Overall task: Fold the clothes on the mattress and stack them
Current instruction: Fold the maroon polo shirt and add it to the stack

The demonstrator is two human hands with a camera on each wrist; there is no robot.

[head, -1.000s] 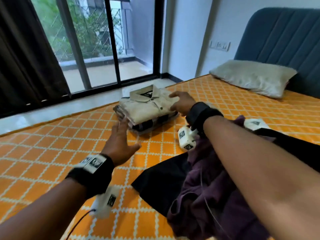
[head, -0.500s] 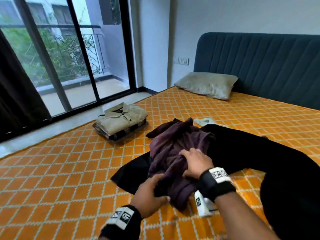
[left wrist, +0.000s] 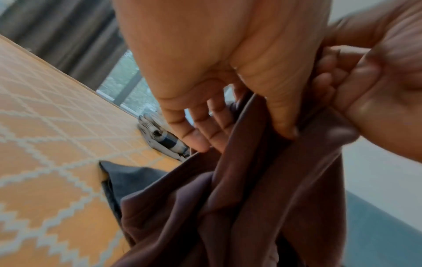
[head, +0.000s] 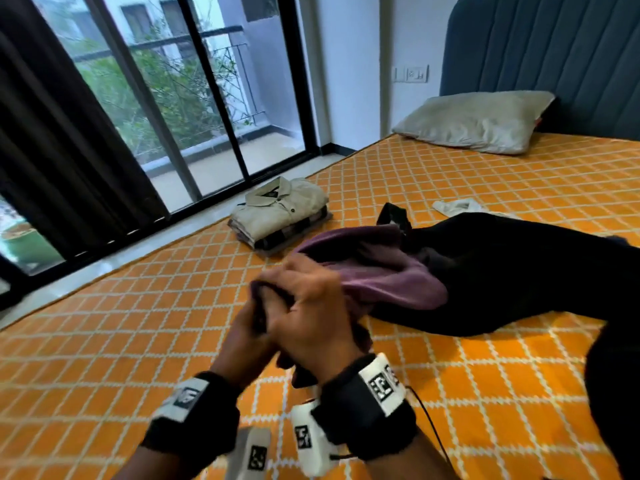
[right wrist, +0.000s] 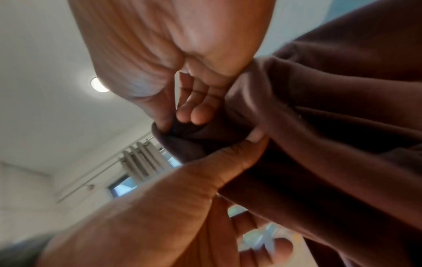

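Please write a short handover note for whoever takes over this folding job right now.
Left hand: grips an edge of the purple garment, thumb pinching the cloth.
Right hand: grips the same edge, close beside the left.
The purple garment is raised at the hands; the rest trails onto the black garment, which lies unfolded on the mattress.
Done: a folded stack near the mattress edge by the window, beige shirt on top.
Left: fold the purple garment, then the black one, and stack both. A small white item lies behind the black garment; I cannot tell what it is.
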